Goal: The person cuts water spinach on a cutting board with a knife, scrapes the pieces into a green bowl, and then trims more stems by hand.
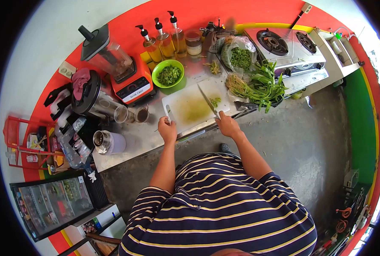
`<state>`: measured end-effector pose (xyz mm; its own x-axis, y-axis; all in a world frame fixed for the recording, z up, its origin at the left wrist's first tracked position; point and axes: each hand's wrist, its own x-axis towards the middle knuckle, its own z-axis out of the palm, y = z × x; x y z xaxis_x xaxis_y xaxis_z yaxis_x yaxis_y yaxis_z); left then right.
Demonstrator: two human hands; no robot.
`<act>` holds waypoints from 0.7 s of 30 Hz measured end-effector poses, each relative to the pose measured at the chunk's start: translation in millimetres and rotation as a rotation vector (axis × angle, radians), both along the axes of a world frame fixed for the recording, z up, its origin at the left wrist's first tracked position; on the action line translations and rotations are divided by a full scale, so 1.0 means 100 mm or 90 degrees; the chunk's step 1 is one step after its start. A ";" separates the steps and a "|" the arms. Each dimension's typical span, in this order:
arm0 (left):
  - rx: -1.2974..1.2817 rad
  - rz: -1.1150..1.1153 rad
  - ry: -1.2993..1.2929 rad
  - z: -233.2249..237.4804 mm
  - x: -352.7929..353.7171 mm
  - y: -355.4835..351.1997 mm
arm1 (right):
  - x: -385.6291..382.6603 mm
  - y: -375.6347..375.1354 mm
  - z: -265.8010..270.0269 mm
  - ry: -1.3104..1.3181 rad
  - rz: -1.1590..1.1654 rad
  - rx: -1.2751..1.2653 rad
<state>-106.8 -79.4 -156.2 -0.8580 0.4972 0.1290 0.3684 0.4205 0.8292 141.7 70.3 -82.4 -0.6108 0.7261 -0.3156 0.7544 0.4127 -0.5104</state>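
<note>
A white cutting board [182, 105] lies on the metal counter in front of me, its middle stained green. My right hand [228, 124] is closed round the handle of a knife [207, 99], whose blade points away from me over the board. Just right of the blade sits a small heap of chopped greens [215, 102]. At the board's near left corner, my left hand [167, 129] is closed with its fingertips pinched together; a thin sliver shows at them, too small to name. Beyond the board stands a green bowl [159, 68] of chopped leaves.
Leafy greens with roots [262, 87] lie right of the board, before a plastic bag [241, 53] of chopped greens and a gas stove [284, 47]. A red blender [132, 87], pump bottles [166, 42] and a lilac container [113, 143] stand behind and left.
</note>
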 end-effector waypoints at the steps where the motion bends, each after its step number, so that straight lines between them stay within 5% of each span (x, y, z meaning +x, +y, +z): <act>1: -0.061 0.023 0.059 0.01 -0.03 -0.02 | 0.03 -0.01 -0.01 0.002 -0.005 -0.001; 14: -0.480 -0.102 0.071 0.49 -0.23 0.21 | 0.28 0.32 -0.12 0.197 -0.089 -0.013; 18: -0.466 -0.154 -0.001 0.53 -0.29 0.17 | 0.30 0.31 0.04 0.300 -0.115 0.039; 21: -0.273 -0.053 -0.024 0.28 -0.27 0.07 | 0.39 0.24 0.14 0.291 -0.208 -0.068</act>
<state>-133.7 -72.8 -128.0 -0.8128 0.5667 -0.1349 0.3883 0.6997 0.5996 180.6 94.5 -68.3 -0.4514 0.8790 -0.1535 0.5270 0.1238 -0.8408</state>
